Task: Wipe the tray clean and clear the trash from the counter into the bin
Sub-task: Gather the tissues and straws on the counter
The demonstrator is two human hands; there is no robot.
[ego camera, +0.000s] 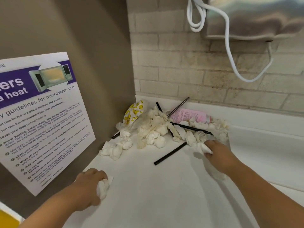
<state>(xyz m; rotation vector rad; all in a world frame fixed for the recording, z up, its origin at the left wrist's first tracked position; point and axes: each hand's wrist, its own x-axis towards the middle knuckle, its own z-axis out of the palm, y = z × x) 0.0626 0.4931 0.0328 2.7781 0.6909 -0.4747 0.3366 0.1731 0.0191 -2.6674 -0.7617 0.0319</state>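
Observation:
A heap of crumpled white tissues [154, 130] fills the back corner of the white counter [148, 186]. Black straws [169, 153] lie across and beside the heap. A yellow smiley-print wrapper [134, 111] and a pink bottle [190, 115] lie at the back of it. My left hand [88, 186] grips a wad of white tissue [103, 186] near the counter's front left. My right hand [218, 155] pinches a tissue [201, 148] at the right edge of the heap. No tray or bin is in view.
A brown side wall with a microwave-use poster [41, 119] stands on the left. A tiled wall [197, 71] rises behind the counter. A white cable [230, 51] hangs from a metal fixture [256, 17] at upper right. Something yellow [7, 219] shows at bottom left.

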